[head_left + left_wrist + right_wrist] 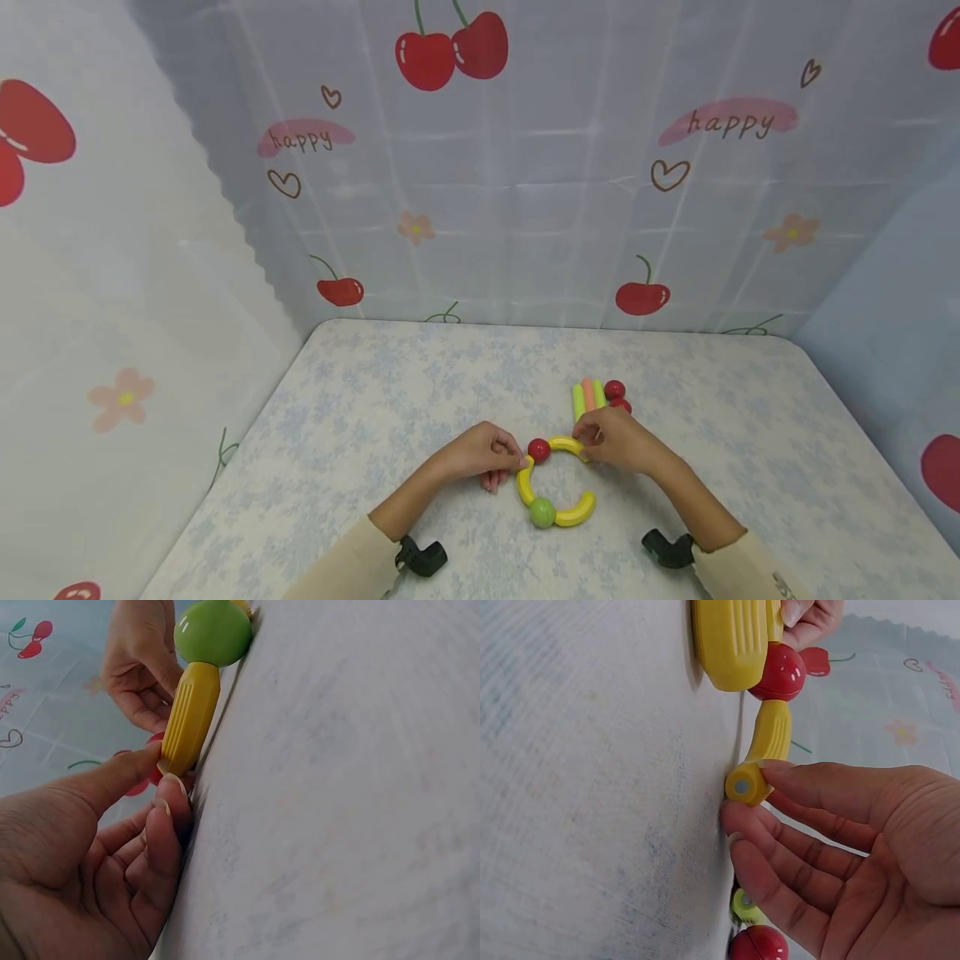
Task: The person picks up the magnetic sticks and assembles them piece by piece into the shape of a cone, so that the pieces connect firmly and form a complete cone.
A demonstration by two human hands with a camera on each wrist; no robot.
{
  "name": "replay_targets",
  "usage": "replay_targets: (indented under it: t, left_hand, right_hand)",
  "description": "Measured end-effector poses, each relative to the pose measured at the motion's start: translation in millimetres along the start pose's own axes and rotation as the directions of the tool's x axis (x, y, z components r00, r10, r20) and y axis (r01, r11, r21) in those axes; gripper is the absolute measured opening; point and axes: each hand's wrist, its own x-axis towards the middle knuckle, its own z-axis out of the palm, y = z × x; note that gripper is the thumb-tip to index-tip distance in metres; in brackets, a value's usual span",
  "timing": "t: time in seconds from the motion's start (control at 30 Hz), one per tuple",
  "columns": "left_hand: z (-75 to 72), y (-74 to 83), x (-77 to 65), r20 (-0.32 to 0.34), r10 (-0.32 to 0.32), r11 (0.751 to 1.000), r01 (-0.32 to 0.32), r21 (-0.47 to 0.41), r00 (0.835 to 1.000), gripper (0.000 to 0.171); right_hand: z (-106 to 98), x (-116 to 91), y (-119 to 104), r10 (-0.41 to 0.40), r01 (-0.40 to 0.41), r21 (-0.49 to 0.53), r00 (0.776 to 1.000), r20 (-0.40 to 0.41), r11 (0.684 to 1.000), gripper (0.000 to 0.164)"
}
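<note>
A partial ring of toy pieces lies on the table, open on its right side. It joins three curved yellow rods with a red ball and a green ball. My left hand pinches the left yellow rod near the red ball, between thumb and fingertips. My right hand pinches the free end of the upper yellow rod, where a round grey tip faces out. The lower yellow rod runs right from the green ball, and neither hand touches it.
Behind my right hand lie straight green and pink rods beside two red balls. The pale floral table backs onto a cherry-print curtain. Black wrist mounts sit at both cuffs.
</note>
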Motion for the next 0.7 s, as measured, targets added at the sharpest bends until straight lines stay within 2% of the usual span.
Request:
replay_targets:
  t: [0.5,0.7]
  left_hand:
    - [-0.6,8.4,-8.5,0.082,-0.031,0.995,0.024,0.092,0.996,0.023]
    - [-1.1,9.8,-8.8,0.096,-0.041,0.992,0.030,0.121,0.994,0.028]
  right_hand:
    - [3.7,-0.6,-5.9,-0.031,0.031,0.016,1.000,-0.004,0.999,0.019]
    - [4.4,0.5,-4.6,-0.085,0.084,0.039,0.996,0.009,0.996,0.018]
